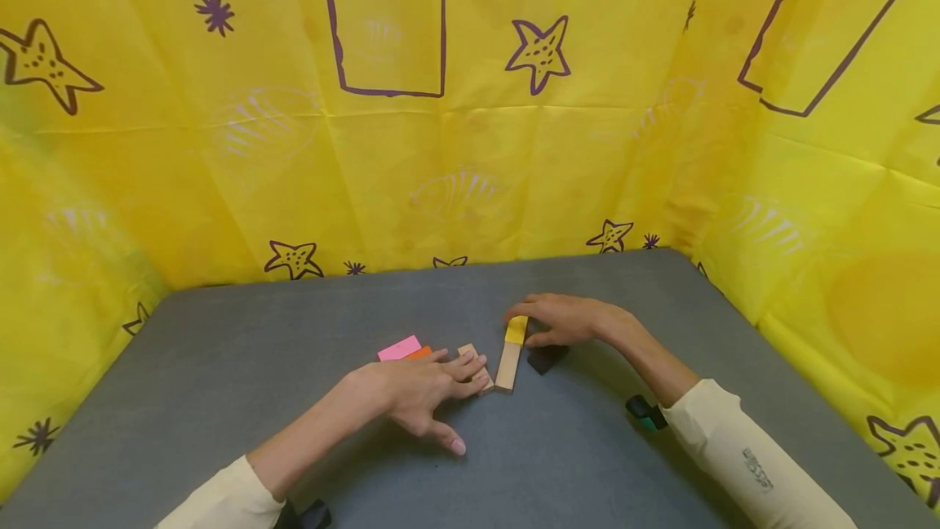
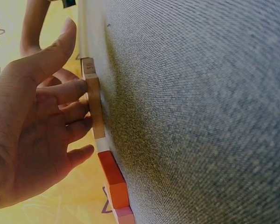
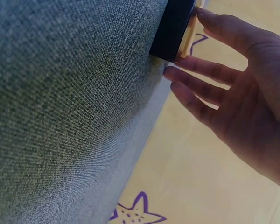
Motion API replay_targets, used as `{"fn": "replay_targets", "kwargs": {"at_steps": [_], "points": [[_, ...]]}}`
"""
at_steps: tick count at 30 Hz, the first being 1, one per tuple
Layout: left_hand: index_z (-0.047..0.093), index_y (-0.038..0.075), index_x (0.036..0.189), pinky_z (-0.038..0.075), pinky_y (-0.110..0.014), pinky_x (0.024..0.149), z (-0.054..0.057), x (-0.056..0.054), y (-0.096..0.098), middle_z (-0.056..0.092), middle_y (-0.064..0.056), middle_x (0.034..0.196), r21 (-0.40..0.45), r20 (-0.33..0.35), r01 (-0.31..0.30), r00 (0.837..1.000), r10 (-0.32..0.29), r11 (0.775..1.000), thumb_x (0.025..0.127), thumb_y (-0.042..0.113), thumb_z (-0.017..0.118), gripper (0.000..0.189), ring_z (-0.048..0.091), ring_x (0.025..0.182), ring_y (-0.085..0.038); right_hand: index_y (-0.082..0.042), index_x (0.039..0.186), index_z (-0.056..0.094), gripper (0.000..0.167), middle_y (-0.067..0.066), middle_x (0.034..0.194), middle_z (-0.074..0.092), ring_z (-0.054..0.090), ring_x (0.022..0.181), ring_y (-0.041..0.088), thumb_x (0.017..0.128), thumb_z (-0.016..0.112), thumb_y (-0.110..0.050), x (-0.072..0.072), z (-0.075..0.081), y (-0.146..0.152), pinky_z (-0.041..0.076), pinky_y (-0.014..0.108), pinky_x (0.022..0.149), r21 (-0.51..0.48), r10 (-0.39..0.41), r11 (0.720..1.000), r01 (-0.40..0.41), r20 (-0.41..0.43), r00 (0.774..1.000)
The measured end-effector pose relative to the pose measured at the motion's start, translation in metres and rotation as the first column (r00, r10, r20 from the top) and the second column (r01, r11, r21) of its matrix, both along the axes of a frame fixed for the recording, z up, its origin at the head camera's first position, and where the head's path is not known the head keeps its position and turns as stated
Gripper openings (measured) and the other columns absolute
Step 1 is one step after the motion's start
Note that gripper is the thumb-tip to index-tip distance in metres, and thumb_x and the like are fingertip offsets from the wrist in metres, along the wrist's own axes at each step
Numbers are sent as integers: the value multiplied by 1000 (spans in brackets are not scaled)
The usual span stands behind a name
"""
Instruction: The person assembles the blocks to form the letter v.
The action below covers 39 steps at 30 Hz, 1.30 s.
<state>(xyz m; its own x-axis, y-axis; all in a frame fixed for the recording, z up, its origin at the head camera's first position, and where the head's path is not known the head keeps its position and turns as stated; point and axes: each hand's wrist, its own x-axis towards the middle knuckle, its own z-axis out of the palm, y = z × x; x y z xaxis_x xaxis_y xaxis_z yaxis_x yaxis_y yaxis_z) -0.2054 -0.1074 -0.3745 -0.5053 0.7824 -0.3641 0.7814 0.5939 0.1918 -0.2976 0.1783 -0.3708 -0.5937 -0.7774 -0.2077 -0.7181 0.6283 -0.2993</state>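
My left hand (image 1: 419,394) is spread low over the table, its fingertips on a plain wooden block (image 2: 95,107). The thumb stands out to the side. A second wooden block (image 1: 507,366) lies just right of it, their near ends close together. At that block's far end is a yellow block (image 1: 516,330), which my right hand (image 1: 565,318) pinches between thumb and fingers. Beside the right thumb lies a black block (image 1: 545,360). Past the left hand, an orange block (image 2: 113,172) and a pink block (image 1: 400,348) sit side by side, partly covered in the head view.
A grey cloth-covered table (image 1: 242,374) spreads beneath the hands. Yellow fabric walls (image 1: 382,186) with starfish drawings rise behind it and on both sides. Each wrist carries a black strap device (image 1: 646,412) near the pale sleeve.
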Motion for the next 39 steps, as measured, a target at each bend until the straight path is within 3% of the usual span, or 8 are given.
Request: {"fn": "replay_targets", "kwargs": {"at_steps": [5,11,19,26,31,39], "points": [[28,20,166,16,-51,135,1,0,1,13,-1,178,-1,8,-13,1000,13,1000,92,66,67,95,12,166,-18,-15,151,53,50,15,149,56,57,136,34,103,67,-21,4,2,3,50,56,113,15,-12,1000,13,-8,1000],[27,20,166,17,-51,135,2,2,1,13,-1,178,-9,-4,-12,1000,12,1000,92,66,66,96,13,166,-17,-15,153,52,54,15,150,56,58,135,35,103,68,-26,17,13,6,52,55,110,44,-39,998,43,-81,996],[27,20,167,18,-51,135,0,2,0,13,-2,178,-11,-27,-5,1000,4,1000,92,67,66,96,14,166,-18,-18,147,56,54,12,130,67,69,104,27,98,74,-32,40,21,11,60,49,93,136,-63,986,95,-223,973],[27,20,167,18,-51,135,1,2,0,13,-1,178,-21,-23,-5,1000,4,1000,92,67,66,96,14,166,-18,-19,140,60,49,5,110,69,65,79,18,96,76,-33,56,21,18,60,41,77,149,-73,981,123,-301,951],[27,19,167,18,-51,135,2,3,-1,14,-2,178,-18,-29,-5,1000,4,1000,92,67,66,97,13,166,-19,-18,138,63,45,7,111,72,65,80,17,97,76,-32,64,18,18,60,41,76,99,-113,984,149,-303,946],[27,20,167,19,-50,135,2,4,0,14,-1,178,-20,-36,-10,999,9,1000,92,68,66,97,14,166,-17,-19,129,69,44,1,95,66,54,69,10,94,77,-42,66,0,12,52,31,63,65,-96,989,129,-375,922]]}}
